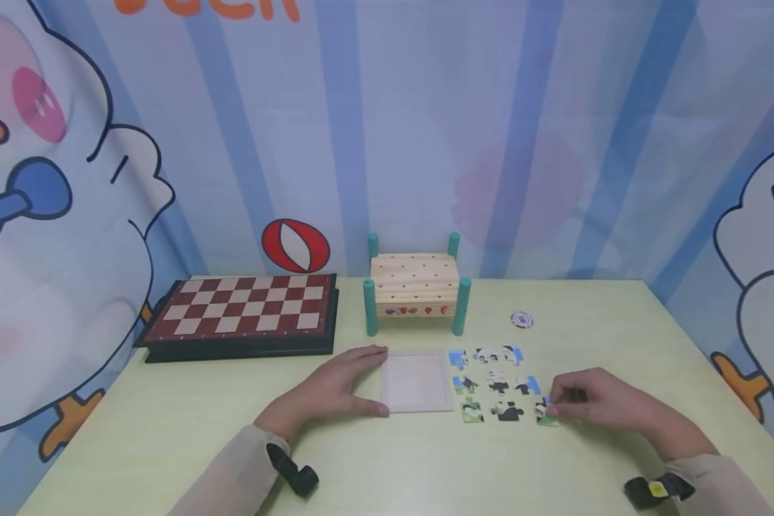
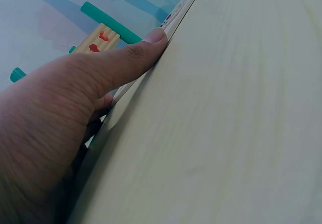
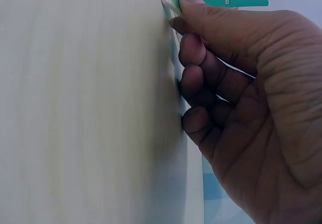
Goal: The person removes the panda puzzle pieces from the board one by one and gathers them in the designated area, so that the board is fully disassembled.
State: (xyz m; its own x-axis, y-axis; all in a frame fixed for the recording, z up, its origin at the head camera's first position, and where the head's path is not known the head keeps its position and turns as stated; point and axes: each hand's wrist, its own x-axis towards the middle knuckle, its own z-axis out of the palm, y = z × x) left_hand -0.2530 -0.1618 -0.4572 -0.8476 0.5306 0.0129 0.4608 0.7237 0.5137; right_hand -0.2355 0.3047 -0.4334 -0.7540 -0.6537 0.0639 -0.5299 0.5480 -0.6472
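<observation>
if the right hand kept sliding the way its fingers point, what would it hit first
The right hand points left across the table, pinching a puzzle piece at the bottom right of the loose set. Going straight on, it would likely first meet the neighbouring bottom-row piece, then the tray beyond.

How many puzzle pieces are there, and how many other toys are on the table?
Puzzle pieces: 9
Puzzle tray: 1
Chessboard: 1
Wooden peg bench: 1
Round token: 1
Total: 13
The right hand pinches the bottom-right piece; the left hand holds the tray.
</observation>
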